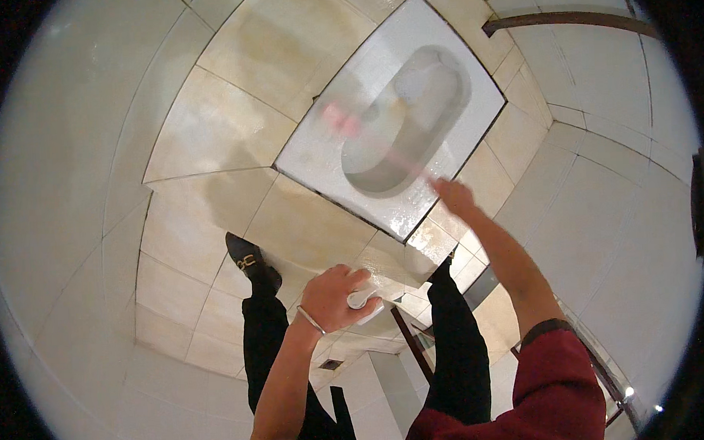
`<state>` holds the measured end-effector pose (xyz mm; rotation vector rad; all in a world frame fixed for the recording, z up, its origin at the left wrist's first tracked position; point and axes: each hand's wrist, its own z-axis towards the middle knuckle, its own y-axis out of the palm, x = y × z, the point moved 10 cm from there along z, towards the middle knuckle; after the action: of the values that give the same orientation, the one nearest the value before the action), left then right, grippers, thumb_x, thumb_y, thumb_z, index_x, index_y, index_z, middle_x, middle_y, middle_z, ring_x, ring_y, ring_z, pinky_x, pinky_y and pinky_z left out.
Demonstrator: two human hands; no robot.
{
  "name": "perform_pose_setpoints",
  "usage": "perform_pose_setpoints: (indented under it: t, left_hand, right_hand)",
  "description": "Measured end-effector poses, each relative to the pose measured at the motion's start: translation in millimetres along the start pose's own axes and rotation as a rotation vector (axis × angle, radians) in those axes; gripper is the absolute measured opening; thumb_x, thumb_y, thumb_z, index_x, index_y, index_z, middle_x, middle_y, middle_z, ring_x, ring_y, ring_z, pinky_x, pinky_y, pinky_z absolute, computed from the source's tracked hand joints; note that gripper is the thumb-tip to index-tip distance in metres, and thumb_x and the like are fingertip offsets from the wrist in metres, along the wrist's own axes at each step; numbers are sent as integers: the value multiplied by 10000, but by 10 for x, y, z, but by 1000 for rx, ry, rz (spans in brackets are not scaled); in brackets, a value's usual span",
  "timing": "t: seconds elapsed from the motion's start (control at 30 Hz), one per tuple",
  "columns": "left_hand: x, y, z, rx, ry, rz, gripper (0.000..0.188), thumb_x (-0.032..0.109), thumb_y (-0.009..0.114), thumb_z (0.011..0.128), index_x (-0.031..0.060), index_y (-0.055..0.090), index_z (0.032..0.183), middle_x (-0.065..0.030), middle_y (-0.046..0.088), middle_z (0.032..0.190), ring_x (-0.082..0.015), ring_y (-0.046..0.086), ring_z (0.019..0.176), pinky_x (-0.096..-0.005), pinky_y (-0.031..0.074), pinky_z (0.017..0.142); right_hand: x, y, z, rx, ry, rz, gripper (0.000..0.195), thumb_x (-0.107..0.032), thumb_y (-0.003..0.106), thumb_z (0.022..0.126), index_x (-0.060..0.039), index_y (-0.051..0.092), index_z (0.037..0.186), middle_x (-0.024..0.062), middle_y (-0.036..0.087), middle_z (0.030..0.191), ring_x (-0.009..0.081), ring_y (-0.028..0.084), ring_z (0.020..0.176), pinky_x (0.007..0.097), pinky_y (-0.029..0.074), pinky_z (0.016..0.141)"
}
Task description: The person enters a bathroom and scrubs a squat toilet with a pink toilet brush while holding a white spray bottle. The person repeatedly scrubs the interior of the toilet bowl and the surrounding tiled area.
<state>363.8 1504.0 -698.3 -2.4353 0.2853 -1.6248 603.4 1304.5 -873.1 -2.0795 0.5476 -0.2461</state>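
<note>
My right hand (454, 196) grips the thin pink handle of a brush (341, 120), whose blurred pink head is over the left part of a white ceramic squat toilet (404, 221). The handle crosses the near end of the basin; whether the head touches the surface is unclear. Lower down, my left hand (334, 296) is closed round a white bottle (360, 298) with a rounded top, held above the floor between my legs. The bottle's lower part is mostly hidden. The toilet's near rim looks wet.
Beige floor tiles (311, 215) surround the toilet, with a step edge in front of it. My black shoe (249, 261) stands at the left. A small floor drain (331, 364) lies behind me. Pale tiled walls rise on both sides, and a dark bar (572, 19) is at upper right.
</note>
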Motion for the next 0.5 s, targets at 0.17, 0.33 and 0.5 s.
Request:
perform_pose_setpoints:
  t: [0.17, 0.33, 0.5]
  left_hand:
    - [22, 181, 5, -75, -9, -8, 360, 358, 699, 705, 120, 588, 952, -90, 608, 833, -283, 600, 785, -371, 488, 634]
    - [-94, 116, -121, 16, -24, -50, 375, 379, 688, 715, 113, 586, 959, -92, 606, 834, -277, 599, 786, -374, 487, 638]
    - [-3, 258, -32, -70, -9, 14, 370, 395, 672, 728, 113, 571, 946, -81, 582, 795, -269, 588, 740, -372, 472, 603]
  right_hand:
    - [687, 9, 272, -332, 734, 452, 323, -226, 328, 948, 7, 478, 1114, 189, 614, 921, 293, 628, 822, 399, 514, 627]
    - [-861, 384, -241, -689, 118, 99, 380, -193, 380, 919, -154, 382, 1297, 129, 583, 1017, 320, 629, 807, 436, 519, 704]
    - [147, -140, 479, -21, 294, 6, 318, -225, 352, 936, -37, 428, 1181, 177, 598, 736, 328, 621, 709, 447, 493, 552]
